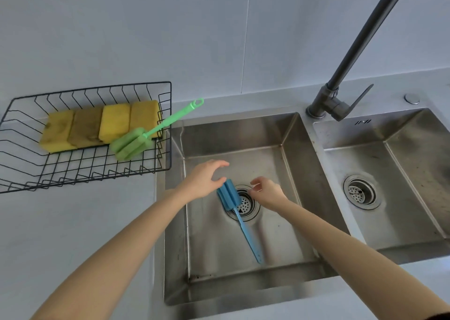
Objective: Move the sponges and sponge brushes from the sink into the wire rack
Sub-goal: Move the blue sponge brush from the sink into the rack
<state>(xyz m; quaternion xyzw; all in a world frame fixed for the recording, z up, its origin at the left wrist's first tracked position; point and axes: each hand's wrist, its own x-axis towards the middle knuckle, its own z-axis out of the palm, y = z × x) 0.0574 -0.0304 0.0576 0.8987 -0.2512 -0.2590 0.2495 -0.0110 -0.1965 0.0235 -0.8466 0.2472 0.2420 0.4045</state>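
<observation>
A blue sponge brush [231,196] lies in the left sink basin [287,224], its foam head over the drain and its handle pointing toward me. My left hand [207,179] hovers open just left of the foam head, thumb close to it. My right hand [266,191] is to the right of the head above the drain, fingers curled and holding nothing. In the black wire rack [160,166] on the counter lie several yellow sponges [99,126] in a row and a green sponge brush [136,143], whose handle sticks out over the rack's right rim.
A dark faucet [341,100] stands between the two basins and arches up to the right. The right basin [414,198] holds only its drain strainer. Grey countertop [73,234] surrounds the sink, with the wall behind.
</observation>
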